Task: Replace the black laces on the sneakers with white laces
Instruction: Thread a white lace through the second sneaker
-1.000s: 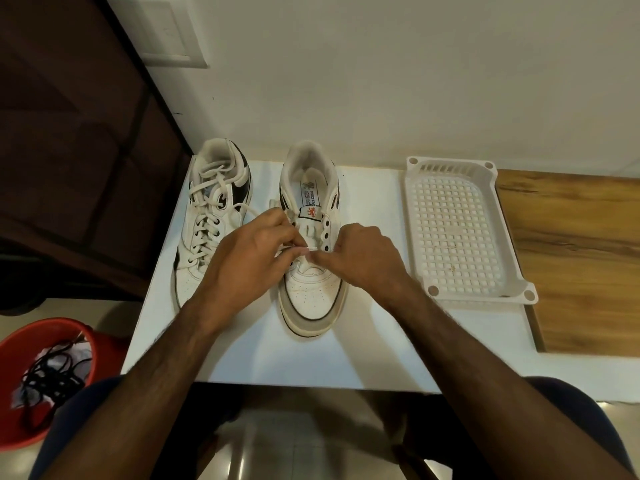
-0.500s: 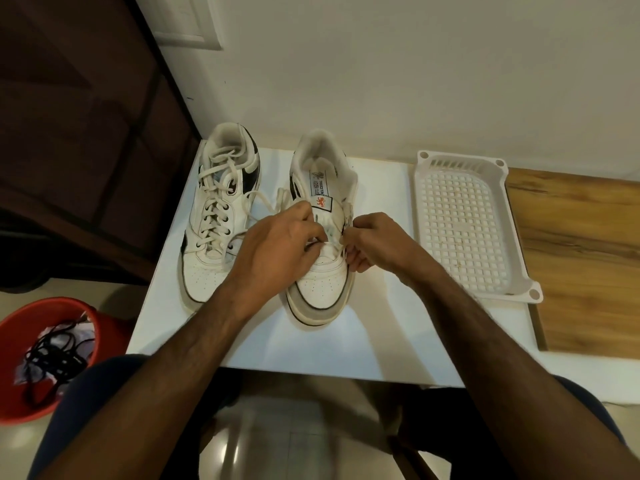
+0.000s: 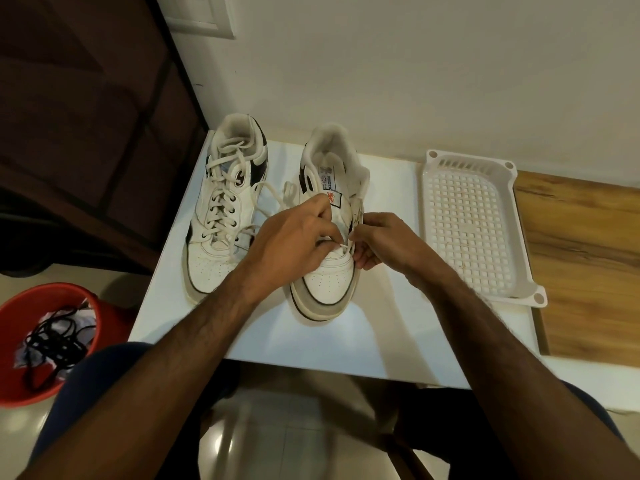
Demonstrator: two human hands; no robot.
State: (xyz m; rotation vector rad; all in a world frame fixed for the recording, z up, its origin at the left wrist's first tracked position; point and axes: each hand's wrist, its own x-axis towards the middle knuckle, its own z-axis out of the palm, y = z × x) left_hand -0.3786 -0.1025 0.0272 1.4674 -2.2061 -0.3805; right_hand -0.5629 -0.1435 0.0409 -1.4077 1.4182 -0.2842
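Two sneakers: they stand side by side on the white table point(image 3: 311, 341), toes toward you; the left sneaker point(image 3: 221, 216) already carries a full white lacing, the right sneaker point(image 3: 329, 237) does not yet.
Change: compared with a second ago, your hands sit higher up the right sneaker, and your right hand has slid from the toe box out to the shoe's right eyelet edge; the white lace point(image 3: 277, 195) trailing off to the left looks drawn further across.
Meaning: you appear to be past the bottom row and feeding the next eyelet, so roughly half the job is done by my reckoning.
Left hand point(image 3: 294, 244): your fingers are curled over the tongue area, pinching the white lace near its tip.
Right hand point(image 3: 384, 240): your fingers are curled round the shoe's right flap, seemingly pinching it open; whether they also hold lace I cannot tell.
Black laces point(image 3: 52, 348): they lie tangled in the red bucket point(image 3: 41, 303) on the floor, down to your left, well apart from the table.
Edges: the right sneaker's toe sits back from the table's near edge, with bare surface between; the left sneaker stands near the table's left edge.
Open room: bare table lies between the right sneaker and the white tray point(image 3: 519, 237), so your right elbow can swing out; the slack lace crosses toward the left sneaker and could snag its loops when you pull.
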